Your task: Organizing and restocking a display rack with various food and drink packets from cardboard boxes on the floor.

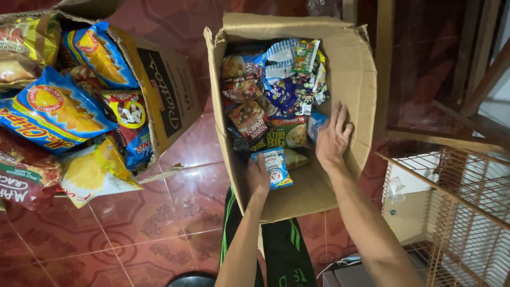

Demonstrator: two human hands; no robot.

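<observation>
Starting at the left edge of the view, a tilted cardboard box (164,90) lies on the red tiled floor (133,234), and big chip bags (53,111) in blue and yellow spill out of it toward the lower left corner. Between this box and the next one the floor tiles show. In the middle stands an open cardboard carton (350,79), filled at its far side with many small snack and noodle packets (265,95). The left hand (257,178) is inside the carton, near its front left wall, and its fingers grasp a small blue and white packet (276,166), which lies on the carton bottom just in front of the other packets. The right hand (333,139) is also inside, near the right wall; its fingers are released and spread flat, resting against a light blue packet (314,126) at the edge of the pile. I judge that the small packet should be gripped by its lower edge, lightly, so the contents are not crushed, while the flat hand holds the pile back from sliding into the free space. At the right edge of the view a wire rack (457,212) stands well apart from the carton.
</observation>
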